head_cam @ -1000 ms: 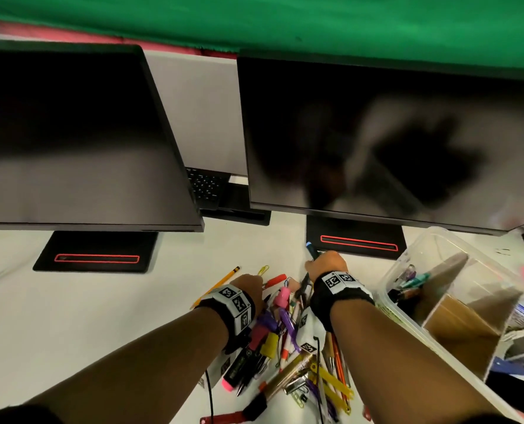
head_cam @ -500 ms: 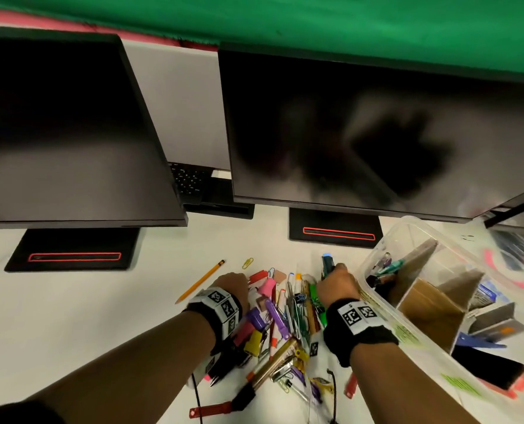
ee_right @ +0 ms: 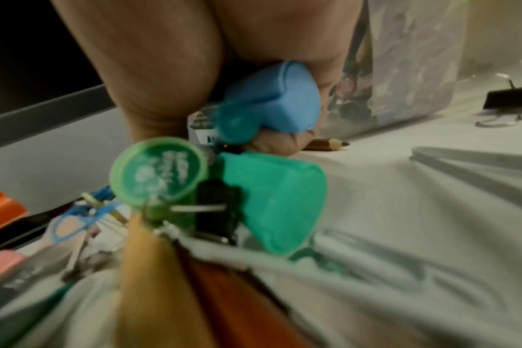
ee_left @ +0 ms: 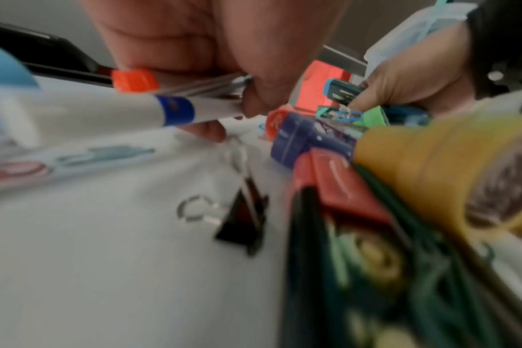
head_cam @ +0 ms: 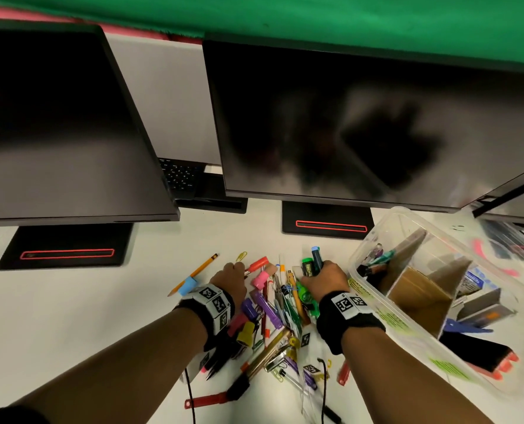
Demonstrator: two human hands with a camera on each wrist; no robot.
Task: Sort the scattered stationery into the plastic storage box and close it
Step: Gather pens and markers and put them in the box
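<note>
Right of your hands, the box (head_cam: 374, 240) stands open on the surface (head_cam: 71, 316), tilted corner-on to you, with card dividers (head_cam: 420, 298) splitting it into compartments; a few pens already sit in its far-left compartment, and no lid shows clearly. Between your forearms lies the pile (head_cam: 273, 319) of pens, markers and clips, most of them with their long axes running away from you toward the monitors (head_cam: 346, 117). Your right hand (head_cam: 325, 280) is the nearer one to the box, just beside its left wall, and its fingers (ee_right: 280, 143) are curled round a small bundle: a blue-capped marker (head_cam: 316, 255) and green-capped markers (head_cam: 306, 267), whose caps stick out past the knuckles pointing away from you. That is the relation the next move turns on, I judge: the bundle points forward while the open compartment lies to the right, so the hand has only to lift over the near wall and drop it in. Your left hand (head_cam: 230, 276) sits at the pile's far-left edge, well apart from the box, its fingers (ee_left: 254, 103) pinching thin pens, an orange cap (ee_left: 134, 80) showing beside them. A yellow pencil (head_cam: 196, 272) lies alone to its left, slanting away to the right.
</note>
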